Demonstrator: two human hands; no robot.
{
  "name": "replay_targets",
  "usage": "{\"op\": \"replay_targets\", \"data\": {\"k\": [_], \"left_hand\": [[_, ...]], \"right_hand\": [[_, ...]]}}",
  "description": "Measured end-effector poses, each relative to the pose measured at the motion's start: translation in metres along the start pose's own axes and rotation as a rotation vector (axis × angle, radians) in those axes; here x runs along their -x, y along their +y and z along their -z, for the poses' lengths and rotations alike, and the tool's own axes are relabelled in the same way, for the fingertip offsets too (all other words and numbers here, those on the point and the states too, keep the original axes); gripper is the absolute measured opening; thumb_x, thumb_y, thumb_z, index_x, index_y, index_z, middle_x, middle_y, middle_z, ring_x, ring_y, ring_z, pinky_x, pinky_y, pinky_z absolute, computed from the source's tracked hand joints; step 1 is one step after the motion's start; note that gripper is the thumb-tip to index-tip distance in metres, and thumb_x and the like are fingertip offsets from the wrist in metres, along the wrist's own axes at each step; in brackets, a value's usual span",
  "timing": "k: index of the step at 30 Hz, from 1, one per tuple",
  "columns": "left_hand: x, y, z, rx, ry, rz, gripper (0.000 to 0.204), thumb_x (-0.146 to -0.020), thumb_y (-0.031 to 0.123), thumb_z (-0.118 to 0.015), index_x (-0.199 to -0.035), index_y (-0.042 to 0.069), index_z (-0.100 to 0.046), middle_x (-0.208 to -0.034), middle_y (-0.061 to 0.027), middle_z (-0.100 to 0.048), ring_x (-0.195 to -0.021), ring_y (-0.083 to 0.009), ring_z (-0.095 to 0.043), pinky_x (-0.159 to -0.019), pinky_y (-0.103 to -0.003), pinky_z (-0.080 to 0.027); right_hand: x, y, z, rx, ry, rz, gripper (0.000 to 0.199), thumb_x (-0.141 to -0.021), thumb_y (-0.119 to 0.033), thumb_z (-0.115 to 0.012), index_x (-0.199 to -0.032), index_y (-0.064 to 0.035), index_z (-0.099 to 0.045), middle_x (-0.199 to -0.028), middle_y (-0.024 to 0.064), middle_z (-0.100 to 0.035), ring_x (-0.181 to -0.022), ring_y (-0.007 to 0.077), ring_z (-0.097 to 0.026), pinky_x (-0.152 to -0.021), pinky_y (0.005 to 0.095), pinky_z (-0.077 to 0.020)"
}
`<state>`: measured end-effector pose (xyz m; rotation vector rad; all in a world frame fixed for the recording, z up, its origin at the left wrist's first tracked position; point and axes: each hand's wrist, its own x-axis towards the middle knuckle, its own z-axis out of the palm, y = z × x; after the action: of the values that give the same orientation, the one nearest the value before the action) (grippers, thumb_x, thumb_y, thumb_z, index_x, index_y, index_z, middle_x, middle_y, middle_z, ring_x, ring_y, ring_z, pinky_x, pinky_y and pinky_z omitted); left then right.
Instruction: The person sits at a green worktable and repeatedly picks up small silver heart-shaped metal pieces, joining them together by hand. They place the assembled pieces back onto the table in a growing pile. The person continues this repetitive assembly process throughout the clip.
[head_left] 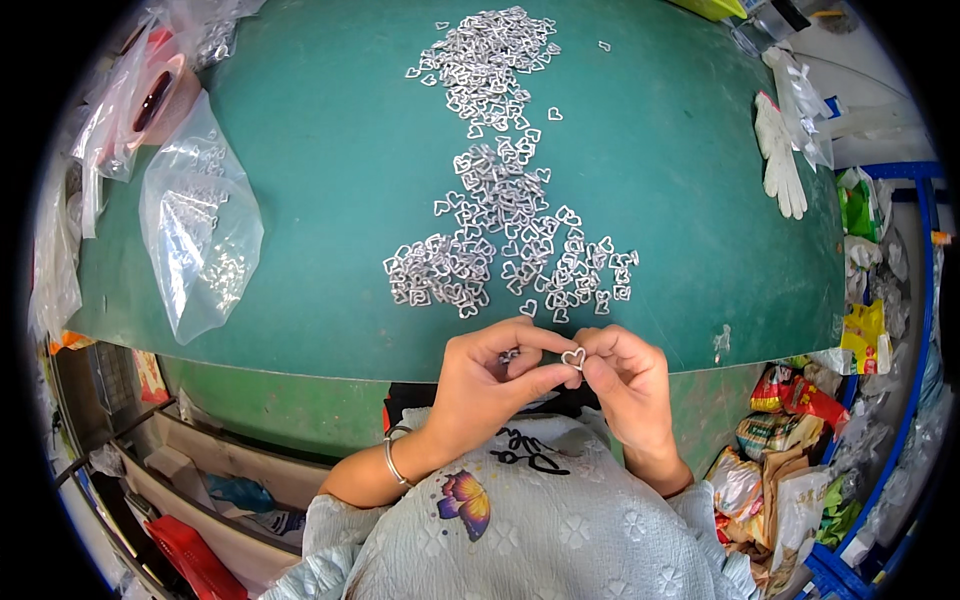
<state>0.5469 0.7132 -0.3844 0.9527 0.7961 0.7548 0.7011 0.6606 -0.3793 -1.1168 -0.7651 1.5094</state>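
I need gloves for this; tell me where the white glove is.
In the head view, the white glove lies at the green table's far right edge, right of the metal heart pile.

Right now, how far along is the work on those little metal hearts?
Done: cannot tell; the clear bag at the left holds some hearts. In hand: both hands, left hand and right hand, pinch one metal heart between the fingertips. Left: a long heap of hearts lies loose on the green table.
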Motion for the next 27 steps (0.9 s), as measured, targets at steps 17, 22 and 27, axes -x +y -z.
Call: {"op": "replay_targets", "data": {"k": [17,22,27], "left_hand": [[0.003,-0.003,0.0,-0.412,-0.032,-0.303,0.023,-0.072,0.001,-0.068,-0.095,0.003,-0.063,-0.06,0.0048,-0.034,-0.054,-0.0038,-0.032,-0.048,-0.02,-0.028],[-0.001,-0.009,0.002,0.312,-0.173,0.2,0.02,-0.087,0.018,-0.056,-0.094,0.0,-0.052,-0.071,0.0006,-0.042,-0.058,-0.0063,-0.037,-0.047,-0.019,-0.03],[-0.005,-0.012,0.004,0.636,-0.194,0.241,0.027,-0.095,0.025,-0.042,-0.094,0.0,-0.052,-0.08,-0.0045,-0.048,-0.062,-0.0091,-0.042,-0.049,-0.02,-0.032]], "right_hand": [[0.003,0.002,-0.003,0.125,0.031,0.115,0.003,-0.085,0.002,-0.054,-0.086,0.0031,-0.056,-0.079,0.0066,-0.057,-0.071,0.0103,-0.053,-0.064,0.0217,-0.042],[-0.002,0.003,0.01,0.294,0.055,0.205,0.004,-0.08,0.006,-0.055,-0.078,0.0033,-0.057,-0.074,0.0071,-0.058,-0.068,0.0093,-0.052,-0.061,0.0226,-0.0413],[-0.019,-0.002,0.034,1.1,0.399,0.409,0.02,-0.066,0.0,-0.07,-0.084,-0.0014,-0.062,-0.077,0.0077,-0.056,-0.072,0.0226,-0.051,-0.063,0.0298,-0.0401]]}}
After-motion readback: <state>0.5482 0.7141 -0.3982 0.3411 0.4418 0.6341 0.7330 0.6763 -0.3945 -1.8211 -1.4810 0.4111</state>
